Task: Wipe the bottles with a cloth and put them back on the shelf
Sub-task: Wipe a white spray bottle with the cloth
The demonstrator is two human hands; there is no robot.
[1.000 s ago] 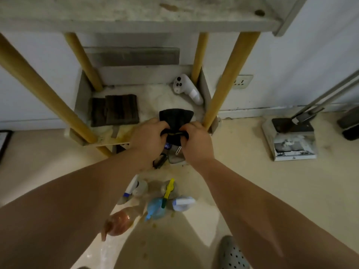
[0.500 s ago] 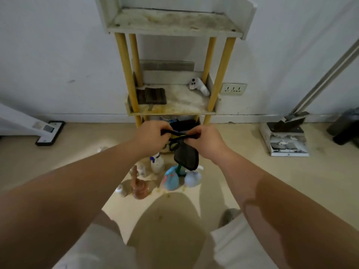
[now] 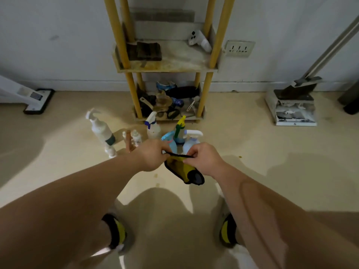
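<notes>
Standing on beige floor (image 3: 252,152), bottles (image 3: 153,127) cluster before a yellow-legged shelf (image 3: 167,65); left hand (image 3: 150,158) and right hand (image 3: 204,160) pinch a black-edged yellow cloth (image 3: 182,170).

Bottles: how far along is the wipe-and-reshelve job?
Done: nothing that shows. The bottles stand grouped on the floor in front of the shelf. In hand: the left hand and right hand pinch the top edge of a yellow-and-black cloth between them, above the bottles; no bottle is held. Left: wipe each bottle, then put them all back on the shelf.
</notes>
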